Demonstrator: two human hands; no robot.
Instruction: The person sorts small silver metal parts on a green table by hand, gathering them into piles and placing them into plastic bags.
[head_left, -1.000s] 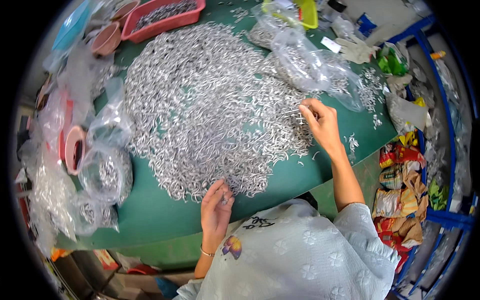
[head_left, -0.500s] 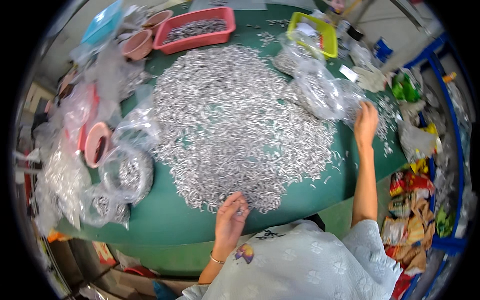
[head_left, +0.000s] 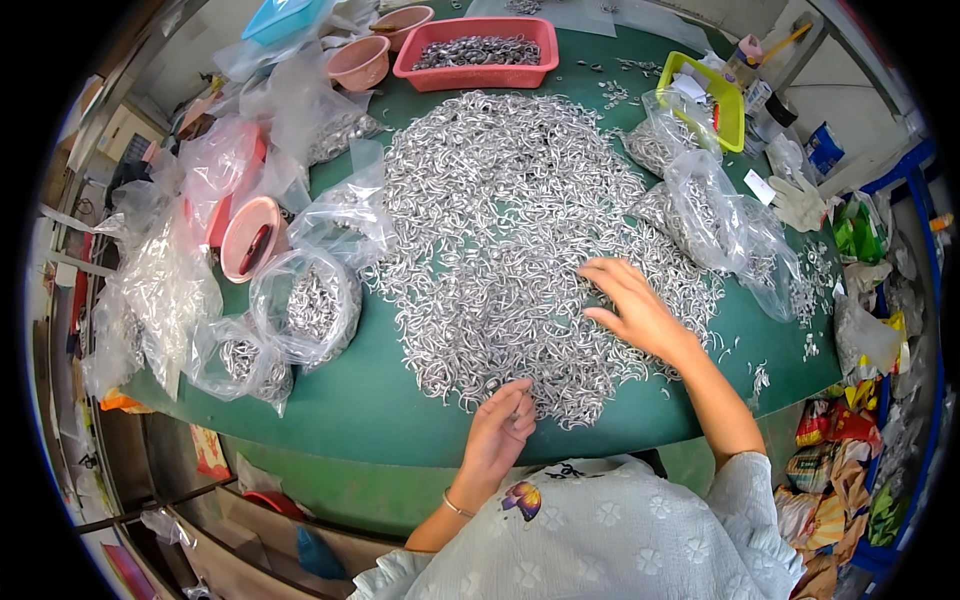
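Observation:
A wide pile of small curved silver metal pieces covers the middle of the green table. At its near edge my left hand is closed, fingers curled together around small silver metal pieces; their exact shape is mostly hidden by the fingers. My right hand is over the right part of the pile, palm down, fingers apart, with nothing visible in its grip. Right of the pile lies a clear plastic bag of metal pieces, and beside it another clear bag holds a few.
On the left stand open clear bags of pieces and a pink bowl with a red-handled tool. A red tray of pieces sits at the back, a yellow-green basket at the back right. Blue shelving borders the right.
My right hand has come from the bag on the right, leftward onto the pile, and its fingers have spread. My left hand stays at the near edge, still closed. The whole view has shifted.

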